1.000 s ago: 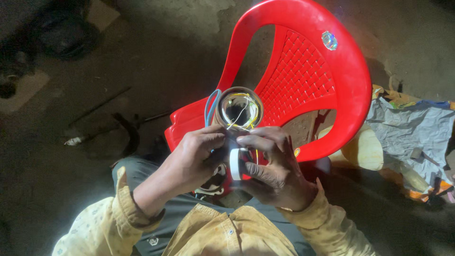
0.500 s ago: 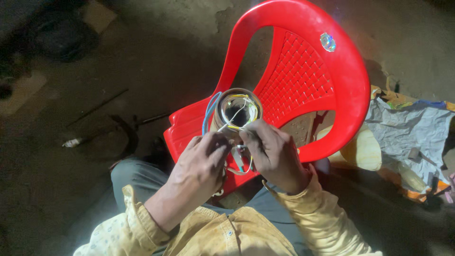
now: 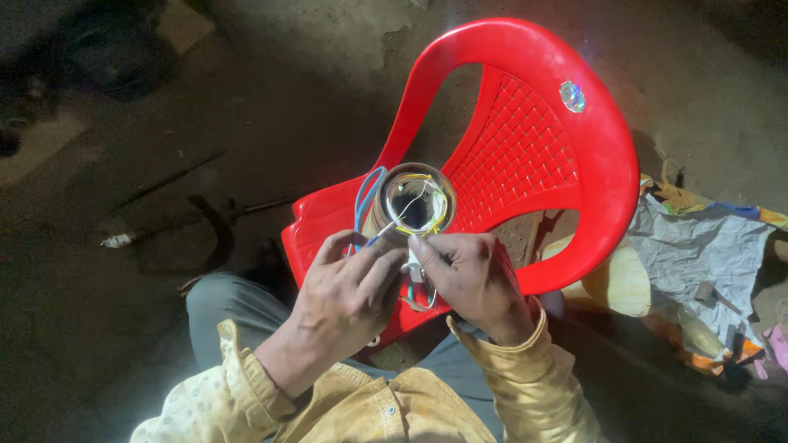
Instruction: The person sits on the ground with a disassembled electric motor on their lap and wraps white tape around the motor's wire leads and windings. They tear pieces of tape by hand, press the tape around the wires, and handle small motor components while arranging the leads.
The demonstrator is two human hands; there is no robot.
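Nearest: yellow jacket sleeves and grey trousers of the seated person, seen from above.

Left hand [image 3: 349, 291]: fingers curled inward, tips pressed against the base of a round clear-fronted lamp fitting [image 3: 413, 203]; grip closed on the fitting's lower part.

Right hand [image 3: 474, 279]: thumb and forefinger pinched together on a small white piece [image 3: 414, 267] just below the fitting (what this piece is cannot be told); the other fingers folded.

Lamp fitting: held between both hands above the front edge of the seat, its open glassy face turned up toward the camera, thin white and yellow wires visible inside.

Blue wire [image 3: 365, 193]: loops up along the fitting's left side, touching it.

Red plastic chair [image 3: 566, 164]: directly beyond the hands, latticed back, a small shiny sticker near its top.

Right of the chair: crumpled grey sheet [image 3: 698, 246] on coloured cloth.

Far left: dim floor [image 3: 123, 164] with a dark bent rod lying on it.
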